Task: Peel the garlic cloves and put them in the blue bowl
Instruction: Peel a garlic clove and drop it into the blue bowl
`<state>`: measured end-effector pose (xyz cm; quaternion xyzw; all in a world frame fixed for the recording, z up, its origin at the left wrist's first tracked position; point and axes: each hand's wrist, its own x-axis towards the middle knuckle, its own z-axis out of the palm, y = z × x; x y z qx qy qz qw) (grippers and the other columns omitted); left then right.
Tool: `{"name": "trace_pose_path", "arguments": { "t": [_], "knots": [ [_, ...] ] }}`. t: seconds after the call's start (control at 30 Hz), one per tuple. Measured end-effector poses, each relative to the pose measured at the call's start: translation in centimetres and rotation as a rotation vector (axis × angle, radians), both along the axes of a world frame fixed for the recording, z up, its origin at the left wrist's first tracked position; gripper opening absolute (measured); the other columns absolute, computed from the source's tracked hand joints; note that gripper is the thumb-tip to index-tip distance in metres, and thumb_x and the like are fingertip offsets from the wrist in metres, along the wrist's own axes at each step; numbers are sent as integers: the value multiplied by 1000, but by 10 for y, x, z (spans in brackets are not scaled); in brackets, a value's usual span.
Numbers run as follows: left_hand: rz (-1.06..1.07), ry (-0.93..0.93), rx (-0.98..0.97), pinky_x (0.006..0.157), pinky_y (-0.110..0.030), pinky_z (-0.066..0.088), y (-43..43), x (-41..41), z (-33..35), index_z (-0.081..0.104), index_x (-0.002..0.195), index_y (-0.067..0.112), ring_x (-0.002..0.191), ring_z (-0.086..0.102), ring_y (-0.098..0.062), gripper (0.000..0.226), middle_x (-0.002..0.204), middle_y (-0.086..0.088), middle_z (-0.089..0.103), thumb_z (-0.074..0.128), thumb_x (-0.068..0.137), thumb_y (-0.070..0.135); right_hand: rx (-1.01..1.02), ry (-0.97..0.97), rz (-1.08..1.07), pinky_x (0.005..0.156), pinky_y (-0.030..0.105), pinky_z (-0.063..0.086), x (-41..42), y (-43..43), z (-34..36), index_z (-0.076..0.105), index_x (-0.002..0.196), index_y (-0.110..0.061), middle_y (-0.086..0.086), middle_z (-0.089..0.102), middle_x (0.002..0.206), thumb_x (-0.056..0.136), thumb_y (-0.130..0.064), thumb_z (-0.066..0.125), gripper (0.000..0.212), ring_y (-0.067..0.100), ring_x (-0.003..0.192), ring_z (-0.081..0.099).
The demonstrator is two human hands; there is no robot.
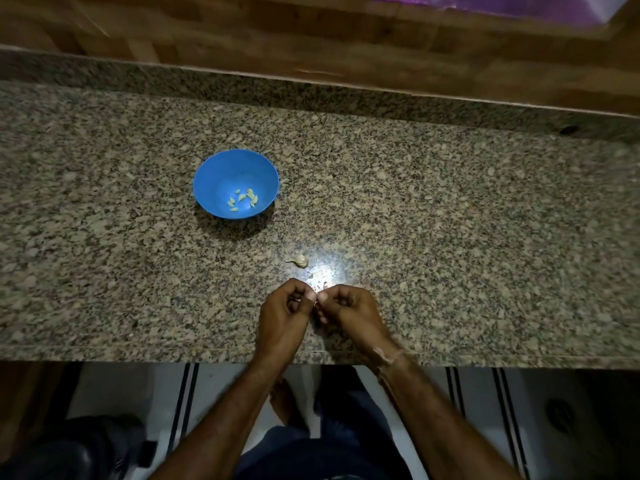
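At the near edge of the granite counter, the left hand and right hand are curled, fingertips meeting to pinch a small pale piece, too tiny to tell clove from skin. Just beyond lies a garlic remnant. Farther left, the blue bowl holds several peeled cloves. A purple object is cut off at the top.
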<state>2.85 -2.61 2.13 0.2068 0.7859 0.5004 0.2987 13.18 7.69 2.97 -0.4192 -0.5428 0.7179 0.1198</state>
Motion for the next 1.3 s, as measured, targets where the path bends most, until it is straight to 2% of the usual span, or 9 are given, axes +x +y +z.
{"name": "trace_pose_path", "arguments": {
  "t": [0.27,0.4,0.57,0.73,0.9,1.03,1.1,1.2,1.3],
  "knots": [
    [-23,46,-68,67,-36,57,7,-8,5,72,81,28,72,68,-9,18,75,11,71,67,97,21,556,-89,174,63,34,49,-6,9,-10,64,78,-19,0,65,71,98,-16,68,21,14,68,61],
    [13,-198,-28,53,-22,43,16,-10,9,70,78,17,59,56,-10,26,62,11,65,61,101,10,903,-112,317,61,35,40,-14,23,-10,57,77,-16,-1,55,72,99,-16,64,22,18,70,52],
    [-82,253,-200,61,-33,41,24,-5,4,53,84,24,72,55,-14,20,78,8,58,52,104,20,433,-192,283,57,30,42,-17,25,-15,61,79,-6,6,58,68,103,-18,63,27,18,63,52],
    [-129,-58,-235,54,-32,31,35,-9,-4,50,82,12,58,44,-19,26,70,-5,49,47,107,19,639,-189,282,58,22,34,-15,33,-20,57,77,-11,1,55,69,102,-18,60,26,12,64,50],
    [-156,260,-194,59,-26,33,39,-5,-7,45,85,17,69,47,-10,24,77,4,50,41,109,20,84,-200,255,56,28,35,-31,43,-19,56,74,-14,3,50,66,100,-12,59,26,14,58,44],
    [-208,-59,-294,46,-26,25,48,-18,-4,45,80,16,50,37,-10,28,60,6,42,40,107,20,495,-197,265,60,25,36,-23,45,-26,54,76,-12,-1,53,69,103,-21,57,28,13,65,49],
    [-211,31,-284,48,-25,30,49,-16,-2,47,83,16,57,43,-9,26,68,6,48,42,108,18,216,-119,197,55,26,35,-26,47,-21,54,73,-14,0,51,65,103,-18,58,31,12,59,46],
    [-188,342,-243,58,-34,36,43,-12,-8,43,86,21,69,48,-15,22,82,3,49,43,108,19,-543,-166,92,49,23,28,-40,55,-20,54,70,-16,0,43,63,103,-16,54,33,11,52,36],
    [-169,319,-174,59,-31,36,42,-13,-11,44,83,23,68,48,-10,27,77,5,51,43,109,21,-405,-188,136,49,26,30,-38,53,-14,54,70,-15,1,44,63,105,-21,53,36,12,52,38]
  ]
}}
